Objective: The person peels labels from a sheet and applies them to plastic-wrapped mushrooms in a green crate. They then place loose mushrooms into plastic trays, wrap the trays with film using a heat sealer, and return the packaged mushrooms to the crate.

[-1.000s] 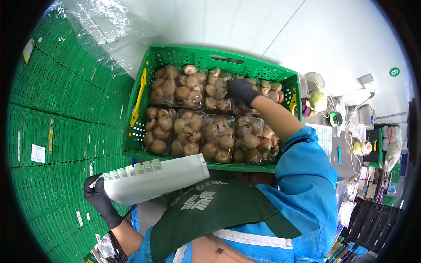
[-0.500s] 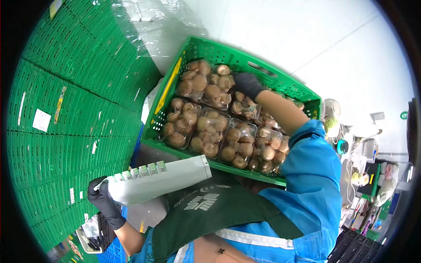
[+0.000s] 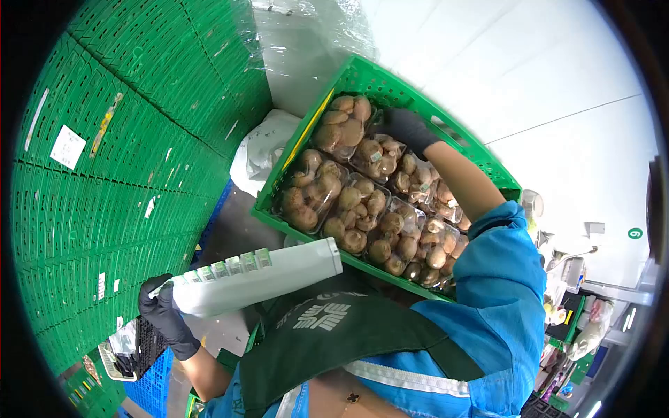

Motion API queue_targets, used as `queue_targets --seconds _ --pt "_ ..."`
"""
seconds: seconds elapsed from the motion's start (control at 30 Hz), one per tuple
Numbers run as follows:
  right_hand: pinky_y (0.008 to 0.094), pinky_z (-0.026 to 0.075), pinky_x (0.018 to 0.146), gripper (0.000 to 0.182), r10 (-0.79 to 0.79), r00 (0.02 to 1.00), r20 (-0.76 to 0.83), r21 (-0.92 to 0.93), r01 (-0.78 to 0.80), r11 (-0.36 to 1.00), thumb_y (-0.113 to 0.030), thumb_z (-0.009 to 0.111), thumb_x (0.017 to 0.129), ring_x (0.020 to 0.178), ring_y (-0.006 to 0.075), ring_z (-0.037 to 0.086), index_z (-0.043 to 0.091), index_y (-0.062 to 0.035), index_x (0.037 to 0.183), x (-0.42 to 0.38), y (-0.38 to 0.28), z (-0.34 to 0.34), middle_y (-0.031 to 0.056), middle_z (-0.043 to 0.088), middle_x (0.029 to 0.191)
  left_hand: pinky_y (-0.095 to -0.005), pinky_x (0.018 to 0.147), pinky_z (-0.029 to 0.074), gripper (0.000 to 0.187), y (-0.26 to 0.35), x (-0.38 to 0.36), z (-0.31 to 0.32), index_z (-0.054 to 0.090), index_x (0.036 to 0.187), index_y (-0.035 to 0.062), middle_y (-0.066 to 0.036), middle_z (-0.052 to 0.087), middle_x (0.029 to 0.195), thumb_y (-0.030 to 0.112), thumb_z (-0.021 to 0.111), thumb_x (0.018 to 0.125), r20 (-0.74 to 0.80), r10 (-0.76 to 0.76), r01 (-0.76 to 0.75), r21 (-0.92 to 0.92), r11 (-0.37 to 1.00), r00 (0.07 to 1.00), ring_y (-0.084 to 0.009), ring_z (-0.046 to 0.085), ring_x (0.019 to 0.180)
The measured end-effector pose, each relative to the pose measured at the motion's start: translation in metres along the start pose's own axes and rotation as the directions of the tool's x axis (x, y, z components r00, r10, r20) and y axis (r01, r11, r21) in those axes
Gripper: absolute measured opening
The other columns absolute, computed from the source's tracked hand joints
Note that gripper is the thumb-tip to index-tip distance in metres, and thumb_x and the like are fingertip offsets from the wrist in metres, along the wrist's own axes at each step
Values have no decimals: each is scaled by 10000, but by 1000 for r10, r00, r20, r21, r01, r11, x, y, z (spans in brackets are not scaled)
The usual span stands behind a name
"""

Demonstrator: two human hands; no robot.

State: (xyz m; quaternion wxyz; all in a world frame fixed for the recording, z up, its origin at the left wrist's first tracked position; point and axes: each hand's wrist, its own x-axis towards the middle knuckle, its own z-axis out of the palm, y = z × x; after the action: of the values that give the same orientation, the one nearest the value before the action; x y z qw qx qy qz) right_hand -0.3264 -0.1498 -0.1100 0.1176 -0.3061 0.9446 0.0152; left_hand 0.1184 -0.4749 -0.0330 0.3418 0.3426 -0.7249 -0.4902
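Observation:
My left hand [image 3: 166, 315], in a dark glove, is closed on the end of a white backing strip of labels [image 3: 261, 284]. Several small green-and-white labels stick up along the strip's upper edge. My right hand [image 3: 408, 130], gloved too, reaches into the green crate [image 3: 317, 233] at its far side, against a clear pack of brown mushrooms [image 3: 377, 157] bearing a small label. Its fingers are dark and partly hidden, so their grip does not show. Around it sit several more mushroom packs [image 3: 355, 211] in rows.
Tall stacks of green crates [image 3: 125, 209] rise on the left. A white bag [image 3: 261, 153] sits between them and the crate. Clear plastic film [image 3: 306, 35] hangs at the back by a white wall [image 3: 502, 63]. Lower left are a basket [image 3: 118, 359] and blue crates [image 3: 150, 386].
The view has turned, so the crate appears further right and more tilted. My right hand has shifted slightly at the far packs, and a label now shows on one. My left hand still holds the strip.

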Motion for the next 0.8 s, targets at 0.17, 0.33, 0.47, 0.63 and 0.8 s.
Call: queue_targets --seconds 0.17,0.33,0.47,0.63,0.8 --pt "349 479 662 315 -609 792 -50 -110 602 791 -266 659 693 741 267 605 569 -21 869 78 -68 78 163 602 806 -254 666 421 171 23 5 24 584 783 20 -65 598 767 75 697 665 133 47 -30 -127 991 990 -134 531 697" --pt "365 472 684 258 -170 963 -209 20 178 984 -205 606 733 794 311 609 577 -44 933 69 -36 21 195 610 862 -278 645 424 184 27 9 26 594 771 12 -77 598 744 101 695 646 218 129 -103 -125 987 967 -162 545 692" --pt "354 465 750 334 -176 984 -29 637 154 755 -168 597 789 820 258 612 536 -49 1095 -2 -84 -60 155 621 886 -266 629 448 190 29 14 37 605 731 10 -60 601 713 16 722 581 232 104 -102 -21 995 967 -158 563 654" --pt "349 468 644 303 -706 706 -52 787 464 407 -251 620 793 718 235 599 543 -78 1030 -126 -183 -94 130 592 788 -256 598 457 195 42 25 66 625 755 21 -51 629 729 70 750 615 395 178 -186 -20 982 901 -141 587 670" --pt "339 464 531 233 -655 725 -212 625 616 480 -200 623 786 555 243 572 552 -94 981 -144 -191 -71 62 579 690 -250 646 469 126 57 22 82 638 812 21 -59 641 773 22 687 696 482 218 -172 -139 975 848 -121 588 705"
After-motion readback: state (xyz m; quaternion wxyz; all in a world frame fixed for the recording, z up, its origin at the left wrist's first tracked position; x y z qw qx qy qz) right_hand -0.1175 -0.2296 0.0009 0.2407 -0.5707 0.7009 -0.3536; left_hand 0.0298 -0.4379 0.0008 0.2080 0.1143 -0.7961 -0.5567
